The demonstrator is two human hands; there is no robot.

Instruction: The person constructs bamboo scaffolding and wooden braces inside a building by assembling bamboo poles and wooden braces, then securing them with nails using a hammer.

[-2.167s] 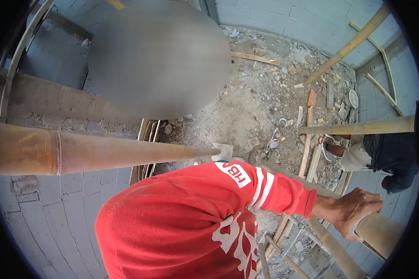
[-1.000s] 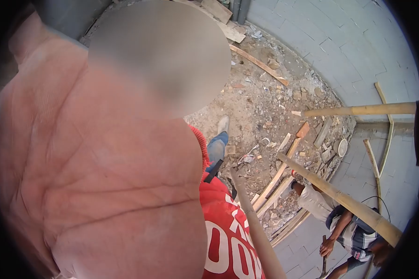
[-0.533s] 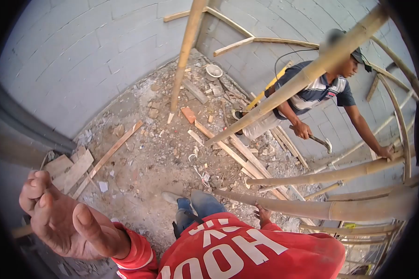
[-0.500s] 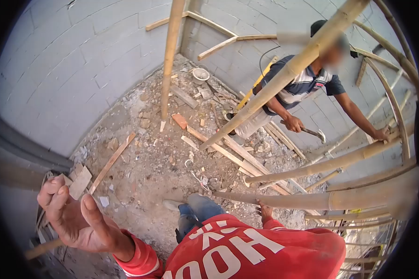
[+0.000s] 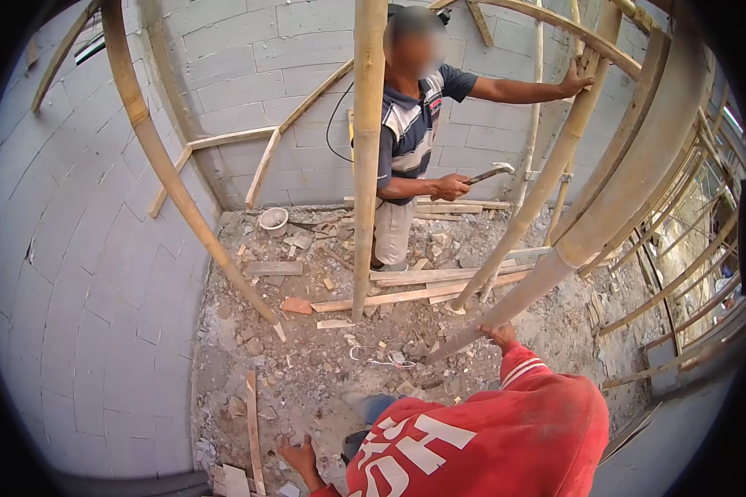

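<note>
My right hand is at the lower end of a thick bamboo pole, its fingers against the pole's side. Low in the view, my left hand hangs empty over the rubble floor with its fingers apart. A narrow wooden strip lies on the ground to the left of that hand. Across from me a co-worker holds a hammer in one hand. The co-worker's other hand rests high on another bamboo pole.
Upright bamboo poles stand in the middle and at the left. Wooden planks, a brick and a white bucket lie among rubble. Grey block walls enclose the corner; bamboo framing is at right.
The view has swung, bringing the co-worker nearer the middle. My raised left hand has dropped low beside my body. My right hand stays at the bamboo pole; the co-worker's hand is higher.
</note>
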